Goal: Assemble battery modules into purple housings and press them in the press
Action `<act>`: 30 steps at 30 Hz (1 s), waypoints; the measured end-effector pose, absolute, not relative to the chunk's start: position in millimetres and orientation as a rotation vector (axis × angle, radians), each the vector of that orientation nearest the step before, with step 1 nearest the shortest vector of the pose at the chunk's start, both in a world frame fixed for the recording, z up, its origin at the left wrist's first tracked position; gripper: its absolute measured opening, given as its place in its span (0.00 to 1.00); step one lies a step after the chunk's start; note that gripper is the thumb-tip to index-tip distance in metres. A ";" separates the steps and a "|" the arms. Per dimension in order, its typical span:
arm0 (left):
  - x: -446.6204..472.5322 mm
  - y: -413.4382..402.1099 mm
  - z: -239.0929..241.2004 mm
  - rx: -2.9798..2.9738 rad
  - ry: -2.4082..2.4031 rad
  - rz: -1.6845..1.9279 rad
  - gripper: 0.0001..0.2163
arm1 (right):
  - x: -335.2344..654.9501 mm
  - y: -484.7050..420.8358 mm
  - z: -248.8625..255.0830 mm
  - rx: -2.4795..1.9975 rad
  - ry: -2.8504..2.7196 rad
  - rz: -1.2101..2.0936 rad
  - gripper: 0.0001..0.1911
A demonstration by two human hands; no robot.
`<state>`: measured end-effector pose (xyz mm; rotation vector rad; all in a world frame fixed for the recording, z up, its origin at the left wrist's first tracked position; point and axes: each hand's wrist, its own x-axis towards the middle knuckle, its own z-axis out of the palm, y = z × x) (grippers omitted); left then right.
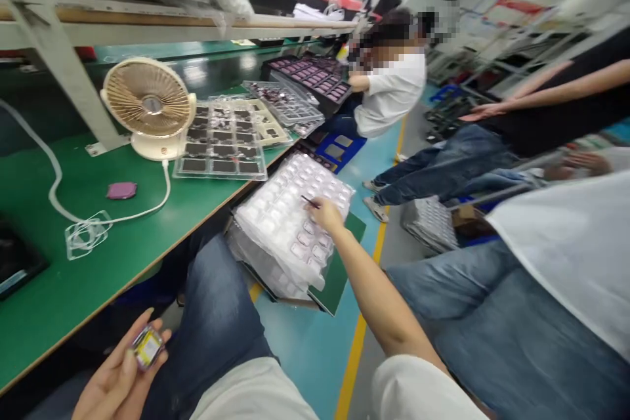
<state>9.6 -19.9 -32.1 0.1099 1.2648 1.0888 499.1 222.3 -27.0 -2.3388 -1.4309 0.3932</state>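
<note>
At the lower left, my left hand (pixel 118 374) grips a small purple-edged electronic device (pixel 147 346) with a yellow and white face, thumb and fingers around its sides. My right hand (pixel 327 215) reaches out over a stack of clear plastic blister trays (pixel 280 193) beside my knee. Between its fingers is a thin dark stick-like tool (pixel 308 201); its exact kind is too small to tell. Near that hand, several pocketed pinkish pieces (pixel 305 239) show in the top tray.
On the green bench (pixel 147 223) are a cream fan (pixel 150 105), a purple casing (pixel 121 191), a white cable (pixel 147 213) and trays of dark screens (pixel 224 138). A seated co-worker (pixel 394 92) is beyond. Other people stand and sit at right, close to my right arm.
</note>
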 end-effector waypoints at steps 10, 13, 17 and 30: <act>47.8 -1.0 -14.8 0.376 1.033 1.330 0.19 | 276.6 110.4 -29.9 -1.483 -1.647 1.146 0.25; 43.0 -5.2 -14.5 0.399 1.018 1.349 0.19 | 215.7 89.8 -37.0 -1.345 -1.561 1.588 0.24; 25.3 -16.9 -13.5 0.357 0.989 1.394 0.21 | 192.6 89.5 -39.0 -1.194 -1.317 1.989 0.25; 8.9 -29.2 -14.7 0.299 0.884 1.460 0.18 | 181.1 103.8 -36.4 -0.875 -0.901 2.605 0.25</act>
